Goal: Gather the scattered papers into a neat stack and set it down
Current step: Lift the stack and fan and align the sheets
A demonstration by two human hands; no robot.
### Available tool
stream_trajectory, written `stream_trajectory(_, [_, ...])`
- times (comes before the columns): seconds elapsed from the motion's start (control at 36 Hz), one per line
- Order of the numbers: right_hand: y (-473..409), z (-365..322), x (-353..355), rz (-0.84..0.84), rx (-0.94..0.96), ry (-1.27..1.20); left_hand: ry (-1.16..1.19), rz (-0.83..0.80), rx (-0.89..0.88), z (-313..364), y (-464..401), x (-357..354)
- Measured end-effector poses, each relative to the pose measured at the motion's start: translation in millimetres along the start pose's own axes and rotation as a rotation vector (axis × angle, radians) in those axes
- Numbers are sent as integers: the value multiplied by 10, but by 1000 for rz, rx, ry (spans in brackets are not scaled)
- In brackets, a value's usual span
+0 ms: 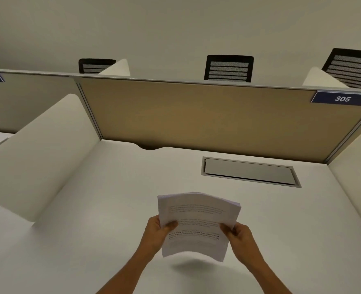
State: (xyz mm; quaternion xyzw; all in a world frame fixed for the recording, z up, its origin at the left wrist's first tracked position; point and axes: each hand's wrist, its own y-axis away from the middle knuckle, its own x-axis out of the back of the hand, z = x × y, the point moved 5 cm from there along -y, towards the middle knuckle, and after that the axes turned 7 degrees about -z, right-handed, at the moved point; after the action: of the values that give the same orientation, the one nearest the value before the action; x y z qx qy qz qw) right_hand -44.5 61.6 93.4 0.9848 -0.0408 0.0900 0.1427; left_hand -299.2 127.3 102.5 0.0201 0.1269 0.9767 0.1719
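One stack of papers (197, 223) is held in the air above the white counter (90, 209), casting a shadow on the surface just below its near edge. Two hands grip it: the left hand (155, 232) closes on the stack's left edge with the thumb lying over the printed top sheet, and the right hand (240, 235) closes on the right edge in the same way. The sheets bow upward in the middle, and their far edges are slightly fanned rather than flush. Beyond the stack, toward the back of the counter, sits one grey rectangular flap (249, 171) set into the surface. Behind that stands one tan partition panel (196, 115) carrying one blue label (342, 98) reading 305. Three black mesh chair backs (228, 68) show above the panel.
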Motion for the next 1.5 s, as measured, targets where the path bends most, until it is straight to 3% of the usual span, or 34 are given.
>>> stream_trajectory(0.36, [139, 244, -149, 105, -11, -32, -55, 27, 11, -337, -4, 22])
stream_trajectory(1.0, [21, 702, -257, 36, -74, 33, -115, 2, 150, -742, -63, 45])
stream_trajectory(1.25, [-16, 921, -296, -49, -157, 241, -217, -90, 256, -951, -47, 11])
stream_trajectory(1.5, [-101, 739, -334, -58, -172, 295, -192, -6, 184, -878, -104, 231])
